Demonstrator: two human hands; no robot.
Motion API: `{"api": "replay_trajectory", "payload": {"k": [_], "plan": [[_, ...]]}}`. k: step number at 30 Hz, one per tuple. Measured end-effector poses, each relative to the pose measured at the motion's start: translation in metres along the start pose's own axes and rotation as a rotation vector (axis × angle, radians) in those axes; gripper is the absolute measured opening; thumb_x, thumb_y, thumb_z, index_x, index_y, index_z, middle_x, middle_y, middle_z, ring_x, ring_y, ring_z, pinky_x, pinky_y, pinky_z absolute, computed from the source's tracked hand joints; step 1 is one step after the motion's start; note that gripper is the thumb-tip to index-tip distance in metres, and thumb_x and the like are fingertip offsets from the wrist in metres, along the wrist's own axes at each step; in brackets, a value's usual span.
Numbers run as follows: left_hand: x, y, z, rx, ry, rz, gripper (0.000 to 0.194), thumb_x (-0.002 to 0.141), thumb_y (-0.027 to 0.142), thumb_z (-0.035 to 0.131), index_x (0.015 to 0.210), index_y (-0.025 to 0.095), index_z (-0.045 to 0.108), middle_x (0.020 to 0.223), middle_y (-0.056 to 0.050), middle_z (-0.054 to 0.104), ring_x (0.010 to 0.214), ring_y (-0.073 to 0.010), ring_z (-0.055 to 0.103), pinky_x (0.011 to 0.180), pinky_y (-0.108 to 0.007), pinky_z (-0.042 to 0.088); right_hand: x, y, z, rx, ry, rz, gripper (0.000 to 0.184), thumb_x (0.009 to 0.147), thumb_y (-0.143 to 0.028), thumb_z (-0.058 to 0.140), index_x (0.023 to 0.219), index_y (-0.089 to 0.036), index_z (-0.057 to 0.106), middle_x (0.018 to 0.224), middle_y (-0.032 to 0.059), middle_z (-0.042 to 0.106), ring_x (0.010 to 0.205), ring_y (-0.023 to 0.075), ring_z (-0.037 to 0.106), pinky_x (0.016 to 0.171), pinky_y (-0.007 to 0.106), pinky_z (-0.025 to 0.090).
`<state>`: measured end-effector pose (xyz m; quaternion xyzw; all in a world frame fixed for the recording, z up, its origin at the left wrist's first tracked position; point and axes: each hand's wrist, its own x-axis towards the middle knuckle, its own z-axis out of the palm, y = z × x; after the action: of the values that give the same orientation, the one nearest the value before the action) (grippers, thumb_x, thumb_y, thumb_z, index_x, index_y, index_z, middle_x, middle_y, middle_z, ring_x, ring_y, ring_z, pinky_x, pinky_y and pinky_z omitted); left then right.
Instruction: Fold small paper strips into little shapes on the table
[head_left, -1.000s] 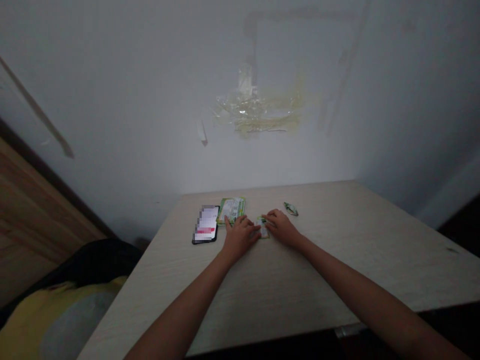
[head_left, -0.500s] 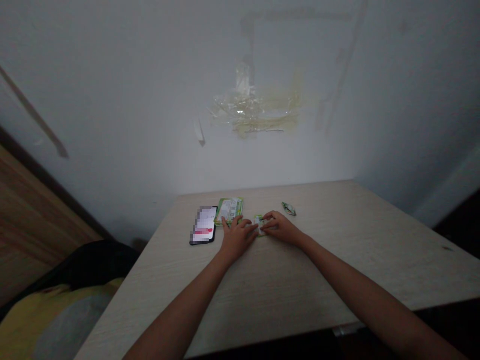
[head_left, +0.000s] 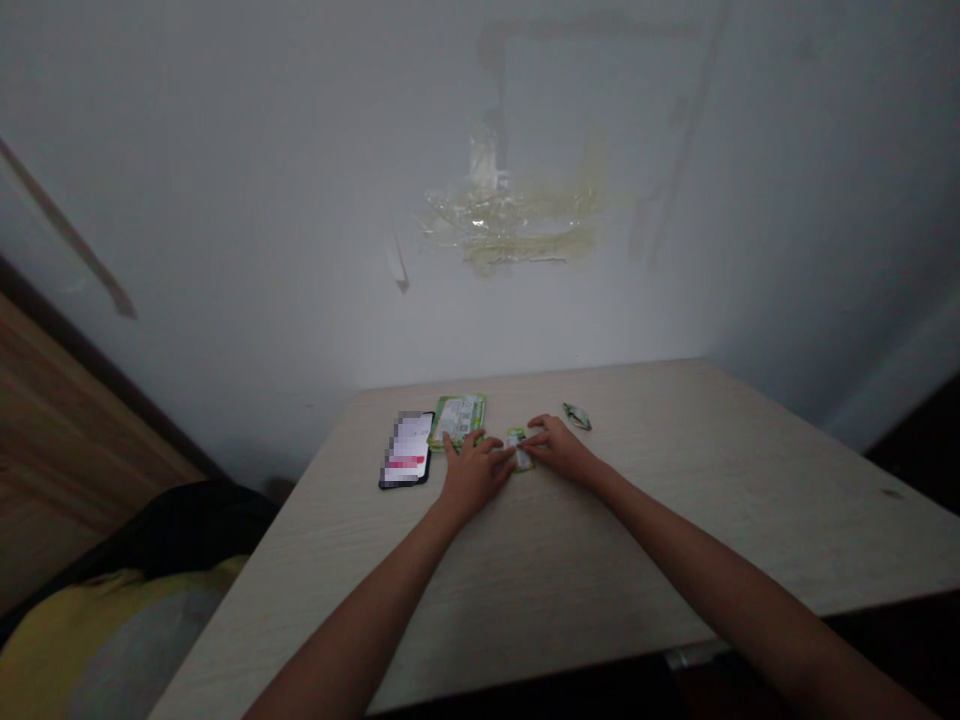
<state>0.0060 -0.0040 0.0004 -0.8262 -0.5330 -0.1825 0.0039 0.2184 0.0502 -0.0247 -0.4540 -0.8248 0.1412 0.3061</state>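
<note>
A small green-and-white packet [head_left: 520, 437] lies flat on the table between my hands. My left hand [head_left: 474, 474] rests with its fingers spread, the outer ones reaching the packet's left edge and the others at the near edge of a larger green pack [head_left: 460, 418]. On the other side, my right hand [head_left: 557, 445] has its index finger stretched onto the packet's surface and its other fingers apart. The packet's print is too small to read. A crumpled green-and-white wrapper [head_left: 577, 416] sits just beyond my right hand.
A phone [head_left: 409, 450] with a lit, partly pixelated screen lies left of the green pack. The pale wooden table [head_left: 637, 600] meets a wall [head_left: 300, 200] with clear tape stuck on it. Yellow and grey cloth [head_left: 120, 640] is at the lower left.
My right hand has shifted slightly, its fingers drawn a little off the packet, so more of the packet shows. My left hand stays almost where it was.
</note>
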Motion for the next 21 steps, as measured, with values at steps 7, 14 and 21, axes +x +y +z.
{"api": "replay_trajectory", "payload": {"k": [7,14,21], "plan": [[0.000,-0.001,-0.001,-0.006,-0.011,0.005,0.030,0.091,0.045,0.052,0.118,0.044,0.063,0.125,0.000,0.065,0.133,-0.0318,0.038,0.105,-0.078,-0.006,0.007,-0.002,0.002,-0.080,0.003,0.024,0.020,0.089,-0.032,0.063,0.096,-0.019,0.077,0.120,0.0140,0.059,0.112,0.0225,0.053,0.100,0.037,0.041],[0.001,-0.001,-0.001,-0.014,-0.021,0.012,0.030,0.091,0.047,0.050,0.118,0.043,0.064,0.128,0.001,0.065,0.135,-0.0328,0.037,0.103,-0.080,-0.007,0.008,-0.009,0.001,-0.245,-0.008,0.096,0.025,0.094,-0.039,0.055,0.108,-0.029,0.074,0.126,0.0101,0.057,0.116,0.0231,0.051,0.100,0.038,0.039],[0.000,-0.001,-0.003,-0.023,-0.027,0.020,0.031,0.091,0.048,0.050,0.118,0.044,0.064,0.129,0.001,0.064,0.135,-0.0329,0.036,0.103,-0.080,-0.008,0.007,-0.019,-0.002,-0.313,-0.034,0.120,0.029,0.096,-0.036,0.051,0.121,-0.034,0.066,0.130,0.0098,0.054,0.121,0.0241,0.048,0.100,0.039,0.037]]}}
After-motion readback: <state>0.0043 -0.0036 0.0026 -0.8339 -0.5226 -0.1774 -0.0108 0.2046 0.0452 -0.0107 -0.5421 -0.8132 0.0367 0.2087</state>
